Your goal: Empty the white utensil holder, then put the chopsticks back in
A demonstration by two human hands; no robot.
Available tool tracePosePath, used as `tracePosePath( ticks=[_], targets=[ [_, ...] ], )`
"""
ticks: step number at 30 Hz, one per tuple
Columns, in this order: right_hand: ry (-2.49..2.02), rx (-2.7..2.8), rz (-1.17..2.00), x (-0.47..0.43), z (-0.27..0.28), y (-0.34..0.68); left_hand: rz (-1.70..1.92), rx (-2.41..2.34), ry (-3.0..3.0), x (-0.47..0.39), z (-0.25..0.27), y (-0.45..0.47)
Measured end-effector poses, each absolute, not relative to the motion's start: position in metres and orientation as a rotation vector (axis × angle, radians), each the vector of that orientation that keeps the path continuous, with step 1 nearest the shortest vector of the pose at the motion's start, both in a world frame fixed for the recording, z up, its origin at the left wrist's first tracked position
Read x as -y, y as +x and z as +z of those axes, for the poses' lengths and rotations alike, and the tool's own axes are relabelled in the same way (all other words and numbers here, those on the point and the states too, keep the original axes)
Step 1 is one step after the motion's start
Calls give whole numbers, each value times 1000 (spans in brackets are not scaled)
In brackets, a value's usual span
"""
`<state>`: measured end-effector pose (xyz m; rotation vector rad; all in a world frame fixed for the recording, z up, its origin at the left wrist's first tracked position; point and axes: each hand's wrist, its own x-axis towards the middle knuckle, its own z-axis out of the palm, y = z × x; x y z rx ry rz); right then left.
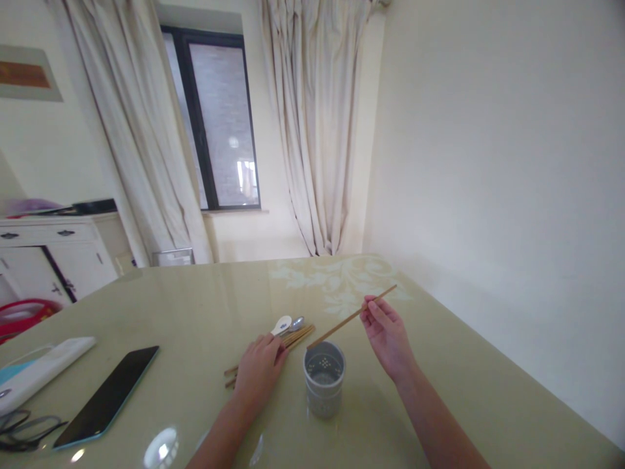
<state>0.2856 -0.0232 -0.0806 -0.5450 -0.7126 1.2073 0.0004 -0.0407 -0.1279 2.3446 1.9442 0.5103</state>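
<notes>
On the tabletop [195, 312], the L hand [261, 361] lies palm-down on some chopsticks [299, 337]; can't tell how tight. The R hand [385, 332] pinches one chopstick [344, 320]. The gray utensil cup [325, 394] sits btwn the hands, the chopstick's low tip by its rim. A soft pinch & slow wrist should stop bumps. A white spoon [282, 325]'s by the L hand.

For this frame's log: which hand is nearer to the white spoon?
Left. The left hand rests over the bundle of chopsticks, close beside the white spoon. The right hand is well off to the spoon's right, holding a single chopstick.
</notes>
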Motion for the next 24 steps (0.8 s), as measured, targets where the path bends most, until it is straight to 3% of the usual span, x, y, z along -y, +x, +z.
tracePosePath(
  ticks=[15, 24],
  targets=[
    [-683, 1061, 1328, 36, -95, 256, 485, -1965, 2291, 43, -126, 3],
    [-922, 1148, 1209, 31, -107, 244, 599, -1901, 2330, 45, -129, 9]
  ],
)
